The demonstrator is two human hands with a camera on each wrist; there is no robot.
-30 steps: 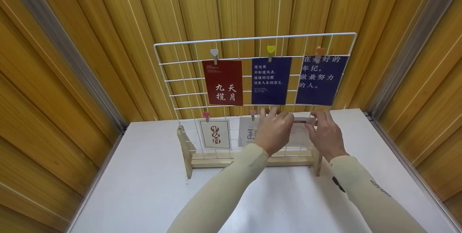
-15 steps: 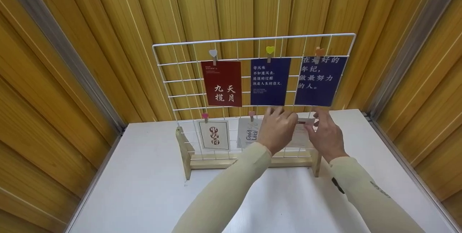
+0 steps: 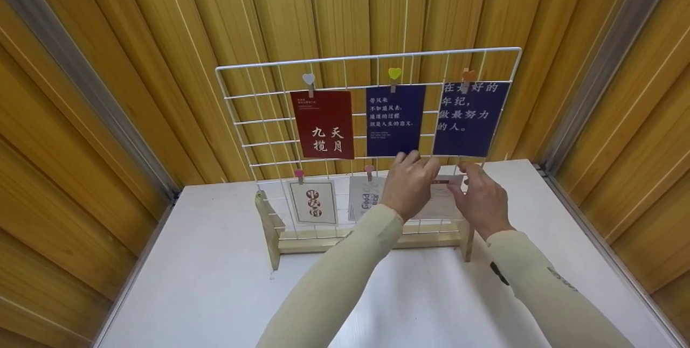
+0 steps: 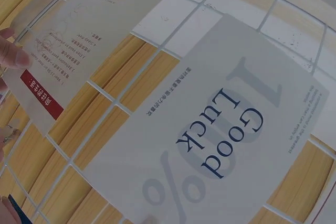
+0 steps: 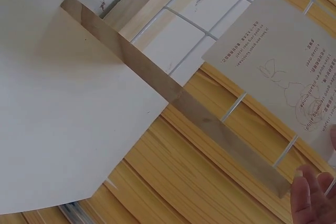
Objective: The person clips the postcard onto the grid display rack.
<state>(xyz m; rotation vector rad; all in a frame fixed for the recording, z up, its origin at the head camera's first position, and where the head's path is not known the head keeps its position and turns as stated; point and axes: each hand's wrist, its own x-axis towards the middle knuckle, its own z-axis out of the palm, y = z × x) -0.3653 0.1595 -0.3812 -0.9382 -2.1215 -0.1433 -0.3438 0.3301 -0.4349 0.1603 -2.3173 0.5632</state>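
Note:
A pale printed card (image 3: 439,202) with a red bar (image 4: 42,94) lies against the lower right of a white wire grid (image 3: 233,122). At its upper right corner my right hand (image 3: 485,202) pinches the card between thumb and fingers. My left hand (image 3: 408,185) is curled at the card's upper left, covering part of the neighbouring "Good Luck" card (image 3: 362,203). A small clip (image 4: 8,134) with a metal spring shows at the left edge of the left wrist view, between my left fingertips. Most of that clip is hidden from the head view.
Heart clips hold a red card (image 3: 325,116), two blue cards (image 3: 396,140) and a bordered cream card (image 3: 302,200) on the grid. A wooden stand (image 3: 267,229) supports it on a white table (image 3: 215,283). Wood-patterned panels (image 3: 334,8) rise behind.
The whole scene has shifted slightly left in the head view. My left hand has risen a little, its fingertips now overlapping the middle blue card's lower edge. My right hand stays at the pale card's corner.

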